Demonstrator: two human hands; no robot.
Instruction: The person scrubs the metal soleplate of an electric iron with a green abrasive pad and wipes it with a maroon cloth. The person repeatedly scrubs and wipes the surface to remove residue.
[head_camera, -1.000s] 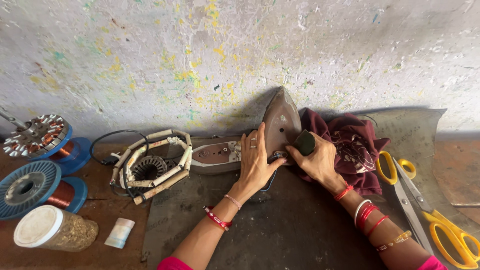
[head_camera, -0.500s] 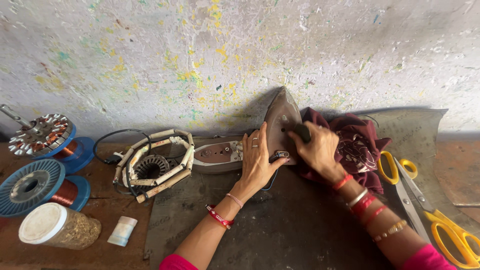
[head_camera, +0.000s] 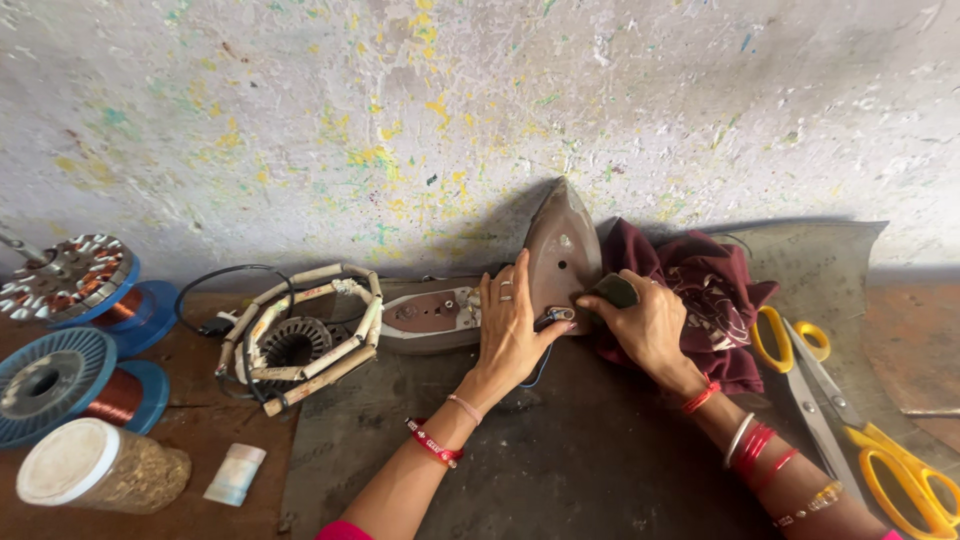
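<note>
A clothes iron stands on end against the paint-speckled wall, its brownish soleplate (head_camera: 563, 243) facing me. My left hand (head_camera: 510, 330) lies flat against the lower left of the soleplate, fingers spread, steadying it. My right hand (head_camera: 648, 322) grips a small dark block (head_camera: 614, 290) and presses it on the soleplate's lower right edge. A dark red cloth (head_camera: 700, 290) is bunched just behind my right hand. The iron's pale body part (head_camera: 430, 315) lies on its side left of my left hand.
A motor winding with sleeved leads (head_camera: 300, 335) sits left of the iron. Blue spools of copper wire (head_camera: 60, 385) and a jar with a white lid (head_camera: 90, 470) stand at the left edge. Yellow-handled scissors (head_camera: 860, 410) lie at the right on a grey mat (head_camera: 560, 460).
My right hand has slid the dark block down the soleplate's right edge, from near the middle to the lower part. My left hand has stayed on the soleplate.
</note>
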